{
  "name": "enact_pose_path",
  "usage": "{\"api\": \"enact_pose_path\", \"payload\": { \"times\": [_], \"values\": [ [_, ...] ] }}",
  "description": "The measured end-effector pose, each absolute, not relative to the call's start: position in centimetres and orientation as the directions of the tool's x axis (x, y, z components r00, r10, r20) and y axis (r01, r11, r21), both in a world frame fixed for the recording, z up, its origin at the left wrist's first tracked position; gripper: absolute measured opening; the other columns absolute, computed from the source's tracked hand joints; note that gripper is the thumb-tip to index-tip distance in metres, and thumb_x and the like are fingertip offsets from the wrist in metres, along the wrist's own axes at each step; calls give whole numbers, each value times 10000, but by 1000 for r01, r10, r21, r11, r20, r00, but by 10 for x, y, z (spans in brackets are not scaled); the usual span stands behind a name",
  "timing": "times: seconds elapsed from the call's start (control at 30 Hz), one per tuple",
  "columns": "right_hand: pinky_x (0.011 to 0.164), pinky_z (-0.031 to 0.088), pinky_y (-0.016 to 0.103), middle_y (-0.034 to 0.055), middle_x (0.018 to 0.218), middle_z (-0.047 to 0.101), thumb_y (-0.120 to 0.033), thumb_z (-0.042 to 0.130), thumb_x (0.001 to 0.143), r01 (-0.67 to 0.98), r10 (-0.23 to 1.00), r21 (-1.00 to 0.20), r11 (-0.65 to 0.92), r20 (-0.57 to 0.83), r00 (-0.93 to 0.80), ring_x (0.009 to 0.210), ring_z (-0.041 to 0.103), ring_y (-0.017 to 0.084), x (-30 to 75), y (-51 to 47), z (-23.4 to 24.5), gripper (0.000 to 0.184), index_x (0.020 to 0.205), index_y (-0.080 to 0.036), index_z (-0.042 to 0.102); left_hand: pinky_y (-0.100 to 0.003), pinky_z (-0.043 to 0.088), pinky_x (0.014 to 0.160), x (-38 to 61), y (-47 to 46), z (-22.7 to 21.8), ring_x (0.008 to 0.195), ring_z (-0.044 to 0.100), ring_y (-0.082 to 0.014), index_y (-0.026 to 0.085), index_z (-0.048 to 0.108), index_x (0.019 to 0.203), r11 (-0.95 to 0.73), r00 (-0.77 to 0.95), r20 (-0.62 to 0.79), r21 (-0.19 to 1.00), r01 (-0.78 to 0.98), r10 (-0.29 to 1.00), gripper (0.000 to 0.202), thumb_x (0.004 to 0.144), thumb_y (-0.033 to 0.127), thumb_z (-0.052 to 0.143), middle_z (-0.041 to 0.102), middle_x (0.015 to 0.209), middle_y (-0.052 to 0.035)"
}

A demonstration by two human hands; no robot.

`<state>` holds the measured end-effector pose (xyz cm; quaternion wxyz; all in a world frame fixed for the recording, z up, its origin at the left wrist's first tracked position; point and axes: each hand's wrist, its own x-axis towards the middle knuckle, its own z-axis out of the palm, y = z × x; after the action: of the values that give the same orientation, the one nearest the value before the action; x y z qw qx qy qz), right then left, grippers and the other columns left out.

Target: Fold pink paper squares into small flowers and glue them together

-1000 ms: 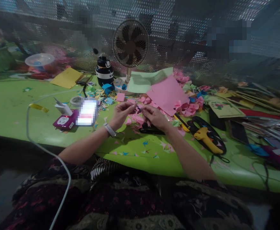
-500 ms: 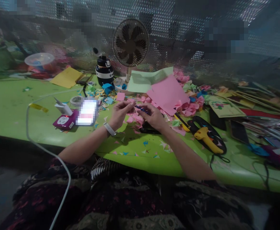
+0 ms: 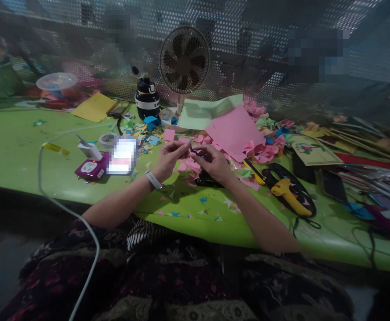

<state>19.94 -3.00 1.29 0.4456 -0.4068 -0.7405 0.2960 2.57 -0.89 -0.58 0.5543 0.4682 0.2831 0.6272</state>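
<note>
Since a second ago the hands have barely shifted. They stay together above the counter, and the thing between them now shows as a small dark-blue piece rather than a thin dark sliver.

At the far left, at ten o'clock from the hands, a clear plastic bowl stands at the back, with a yellow paper sheet to its right. A white cable runs from the lap up to a purple charger block at nine o'clock from the left hand, with a tape roll just behind it.

The left hand, a watch on its wrist, has its fingers narrowed to a pinch on the left end of the small dark-blue piece. The right hand pinches the other end with its fingers close together. The piece is held just above a litter of pink paper scraps, and it is too small to tell its shape.

At twelve o'clock stand a black flask and a desk fan. A pale green sheet and a pink sheet lie at one o'clock. Folded pink paper flowers lie at three o'clock from the right hand, and a yellow glue gun lies at four o'clock.
</note>
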Motion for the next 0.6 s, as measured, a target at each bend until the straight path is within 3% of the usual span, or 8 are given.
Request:
{"api": "enact_pose_path", "payload": {
  "times": [0.1, 0.23, 0.6],
  "values": [
    [631, 514, 282, 17, 841, 650, -586, 614, 908, 333, 876, -816, 472, 394, -278, 659, 618, 140, 200, -30, 11, 400, 1047, -215, 666, -227, 507, 601, 26, -11, -5, 570, 582, -73, 169, 687, 672, -240, 53, 289, 872, -426, 956, 379, 633, 480, 899, 660, 629, 13],
    [551, 480, 267, -10, 747, 611, -645, 525, 940, 346, 897, -833, 433, 358, -261, 516, 551, 110, 202, -30, 11, 451, 1014, -215, 640, -268, 555, 679, 25, -12, -5, 651, 644, -104, 182, 752, 810, -245, 89, 304, 880, -406, 948, 359, 630, 450, 910, 722, 746, -14],
    [416, 414, 249, -39, 667, 583, -698, 514, 917, 281, 892, -875, 393, 289, -347, 387, 443, 76, 205, -27, 12, 520, 1028, -201, 618, -237, 559, 628, 26, -7, -9, 615, 645, -91, 199, 778, 797, -238, 85, 299, 876, -421, 950, 365, 624, 496, 899, 734, 730, -9]
  ]
}}
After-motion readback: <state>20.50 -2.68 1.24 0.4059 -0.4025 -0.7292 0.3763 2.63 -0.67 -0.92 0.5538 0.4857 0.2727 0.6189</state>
